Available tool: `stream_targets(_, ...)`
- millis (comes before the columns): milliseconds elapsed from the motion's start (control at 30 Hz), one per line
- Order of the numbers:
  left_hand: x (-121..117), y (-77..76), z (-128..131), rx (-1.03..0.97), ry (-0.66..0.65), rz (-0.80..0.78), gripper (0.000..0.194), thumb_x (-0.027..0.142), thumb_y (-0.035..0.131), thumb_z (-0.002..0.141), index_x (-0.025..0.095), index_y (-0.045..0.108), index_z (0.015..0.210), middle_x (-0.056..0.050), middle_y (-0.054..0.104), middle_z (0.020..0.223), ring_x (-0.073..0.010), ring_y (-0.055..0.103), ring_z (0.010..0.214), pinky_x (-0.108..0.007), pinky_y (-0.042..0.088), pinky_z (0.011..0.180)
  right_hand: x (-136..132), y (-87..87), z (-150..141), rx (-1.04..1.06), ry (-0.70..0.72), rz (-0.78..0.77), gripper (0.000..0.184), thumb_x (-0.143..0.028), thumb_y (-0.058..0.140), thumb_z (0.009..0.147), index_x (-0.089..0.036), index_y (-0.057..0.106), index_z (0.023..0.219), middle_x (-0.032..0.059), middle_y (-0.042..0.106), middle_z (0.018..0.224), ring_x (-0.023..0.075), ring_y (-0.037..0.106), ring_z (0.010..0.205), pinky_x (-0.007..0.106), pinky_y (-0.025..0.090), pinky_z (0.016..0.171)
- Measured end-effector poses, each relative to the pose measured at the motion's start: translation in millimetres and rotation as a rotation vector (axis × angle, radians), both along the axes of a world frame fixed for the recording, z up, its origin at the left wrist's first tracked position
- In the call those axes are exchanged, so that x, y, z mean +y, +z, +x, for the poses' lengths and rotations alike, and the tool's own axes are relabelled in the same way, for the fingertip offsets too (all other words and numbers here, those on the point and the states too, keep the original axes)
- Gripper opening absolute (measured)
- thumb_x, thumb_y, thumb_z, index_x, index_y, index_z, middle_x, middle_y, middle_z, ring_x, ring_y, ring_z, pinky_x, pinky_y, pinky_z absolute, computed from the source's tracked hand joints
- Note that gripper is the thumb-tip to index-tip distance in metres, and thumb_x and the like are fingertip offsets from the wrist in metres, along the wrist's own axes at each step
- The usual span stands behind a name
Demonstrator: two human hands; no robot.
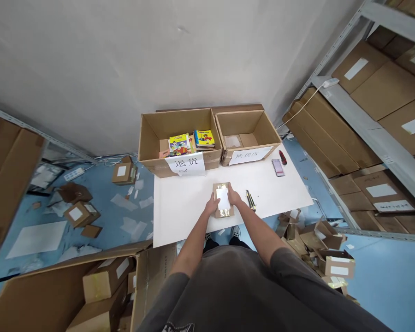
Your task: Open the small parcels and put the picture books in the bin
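A small taped cardboard box (223, 212) with a white label on top is at the front middle of the white tabletop (183, 207). My left hand (211, 204) grips its left side, thumb over the label's edge. On the opposite side my right hand (233, 195) is closed around the upper right edge. Just right of the box lies a utility knife (251, 201), touched by neither hand. Whether the box rests on the table or is slightly raised, I cannot tell.
Behind stand two open cartons: the left carton (152, 167) holds several colourful books (179, 144); the right carton (275, 146) bears a paper sign. A red tool (282, 157) lies at the table's right. A large carton of boxes (102, 281) stands front left; shelves (363, 120) flank the right.
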State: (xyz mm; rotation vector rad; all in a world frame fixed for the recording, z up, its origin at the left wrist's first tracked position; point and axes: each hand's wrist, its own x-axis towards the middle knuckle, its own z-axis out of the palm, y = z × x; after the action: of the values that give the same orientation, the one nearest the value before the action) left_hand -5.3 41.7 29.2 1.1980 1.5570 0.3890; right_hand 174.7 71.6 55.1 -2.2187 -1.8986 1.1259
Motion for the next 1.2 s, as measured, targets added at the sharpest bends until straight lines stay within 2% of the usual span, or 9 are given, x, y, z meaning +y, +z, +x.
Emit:
stream_targets(200, -34.7, -18.8, -9.5, 0.052, 0.077, 0.163, 0.077, 0.047, 0.052, 0.097, 0.02, 0.026, 0.164, -0.013, 0.039, 0.166, -0.0286, 0.045, 0.148, -0.042, 0.041, 0.118, -40.8, -17.8, 39.0, 0.168, -0.01, 0.167, 0.072, -0.024, 0.05, 0.098, -0.022, 0.027, 0.166, 0.0121, 0.053, 0.156, 0.0274, 0.063, 0.129, 0.04, 0.05, 0.107)
stream_targets(333, -74.6, -28.0, -20.3, -0.073, -0.152, 0.284, 0.092, 0.027, 0.065, 0.082, 0.024, 0.025, 0.165, -0.007, 0.029, 0.171, -0.0277, 0.028, 0.157, -0.046, 0.031, 0.126, -94.3, -29.5, 55.6, 0.335, 0.182, 0.131, 0.088, -0.017, 0.065, 0.082, -0.028, 0.033, 0.164, 0.0064, 0.045, 0.163, 0.0291, 0.051, 0.143, 0.044, 0.045, 0.117)
stream_targets(433, -92.4, -29.3, -16.0, -0.091, -0.211, 0.296, 0.095, 0.02, 0.064, 0.078, 0.023, 0.025, 0.165, -0.007, 0.03, 0.171, -0.0281, 0.024, 0.159, -0.048, 0.024, 0.13, -120.0, -35.0, 49.1, 0.357, 0.189, 0.12, 0.087, -0.019, 0.065, 0.084, -0.027, 0.033, 0.164, 0.0067, 0.046, 0.162, 0.0292, 0.044, 0.149, 0.046, 0.043, 0.118)
stream_targets(533, -86.8, -13.8, -9.9, -0.07, -0.119, 0.317, 0.081, 0.026, 0.061, 0.087, 0.026, 0.033, 0.163, -0.008, 0.042, 0.165, -0.0287, 0.04, 0.151, -0.05, 0.037, 0.124, -113.6, -22.1, 45.1, 0.353, 0.133, 0.212, 0.068, -0.025, 0.058, 0.094, -0.032, 0.041, 0.16, 0.0037, 0.054, 0.155, 0.0269, 0.051, 0.143, 0.044, 0.045, 0.116)
stream_targets(667, -59.3, 19.9, -3.8, -0.073, 0.012, 0.409, 0.072, 0.046, 0.058, 0.096, 0.03, 0.035, 0.162, -0.008, 0.056, 0.154, -0.0274, 0.058, 0.136, -0.043, 0.053, 0.108, -64.1, 15.2, 50.0, 0.288, 0.095, 0.357, 0.053, -0.042, 0.046, 0.105, -0.035, 0.044, 0.158, 0.0031, 0.067, 0.141, 0.0261, 0.067, 0.122, 0.038, 0.052, 0.104)
stream_targets(867, -20.2, 27.9, 13.6, -0.002, 0.216, 0.298, 0.073, 0.055, 0.047, 0.101, 0.025, 0.028, 0.164, -0.01, 0.048, 0.16, -0.0283, 0.053, 0.142, -0.043, 0.045, 0.115, -1.9, 28.9, 31.3, 0.147, 0.08, 0.144, 0.06, -0.044, 0.036, 0.109, -0.021, 0.03, 0.165, 0.0067, 0.079, 0.101, 0.025, 0.073, 0.095, 0.03, 0.051, 0.085)
stream_targets(1033, -10.8, 19.8, -11.7, -0.011, 0.249, 0.228, 0.071, 0.049, 0.05, 0.1, 0.022, 0.032, 0.163, -0.011, 0.047, 0.161, -0.0269, 0.047, 0.147, -0.041, 0.041, 0.118, -22.9, 17.4, 25.1, 0.29, 0.068, 0.217, 0.068, -0.036, 0.04, 0.105, -0.024, 0.017, 0.168, 0.0094, 0.065, 0.142, 0.0243, 0.068, 0.117, 0.035, 0.051, 0.1)
stream_targets(1133, -30.8, 15.1, -25.3, -0.099, 0.207, 0.266, 0.071, 0.034, 0.048, 0.098, 0.026, 0.025, 0.165, -0.009, 0.04, 0.166, -0.0241, 0.047, 0.146, -0.04, 0.042, 0.118, -58.1, 10.2, 30.5, 0.318, 0.105, 0.303, 0.077, -0.026, 0.05, 0.096, -0.029, 0.021, 0.167, 0.007, 0.045, 0.162, 0.0262, 0.055, 0.137, 0.041, 0.047, 0.112)
stream_targets(1200, -48.4, 12.8, -24.1, -0.16, 0.12, 0.265, 0.083, 0.026, 0.052, 0.092, 0.029, 0.016, 0.167, -0.006, 0.035, 0.169, -0.0234, 0.045, 0.149, -0.039, 0.041, 0.119, -79.1, 5.7, 32.4, 0.307, 0.149, 0.28, 0.082, -0.022, 0.054, 0.092, -0.031, 0.022, 0.167, 0.0057, 0.043, 0.163, 0.0275, 0.051, 0.141, 0.045, 0.045, 0.115)
